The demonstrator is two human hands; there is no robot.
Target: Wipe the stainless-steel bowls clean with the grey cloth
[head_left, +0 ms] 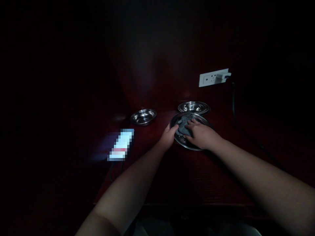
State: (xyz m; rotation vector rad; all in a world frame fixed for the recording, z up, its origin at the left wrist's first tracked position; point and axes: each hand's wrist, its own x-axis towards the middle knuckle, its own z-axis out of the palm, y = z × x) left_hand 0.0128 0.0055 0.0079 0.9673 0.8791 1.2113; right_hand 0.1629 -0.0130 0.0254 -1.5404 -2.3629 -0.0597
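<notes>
A shiny metal bowl (182, 140) is tilted toward me above the dark red table. My left hand (169, 137) grips its left rim, the thumb hooked over the edge. Inside the bowl lies a grey, textured cloth (184, 122). My right hand (203, 136) presses that cloth against the inner surface with its fingers, partly covering it. Just behind stands a stack of metal bowls (194, 107), partly hidden by the held one. Another metal bowl (143, 117) rests upright to the left, apart from both hands.
A lit phone (121, 146), its screen blurred, lies at the table's left side with a cable below it. On the back wall is a white power socket (213, 78) with a plug (221, 77). A dark cable (233, 101) runs down to the right. Surroundings are very dark.
</notes>
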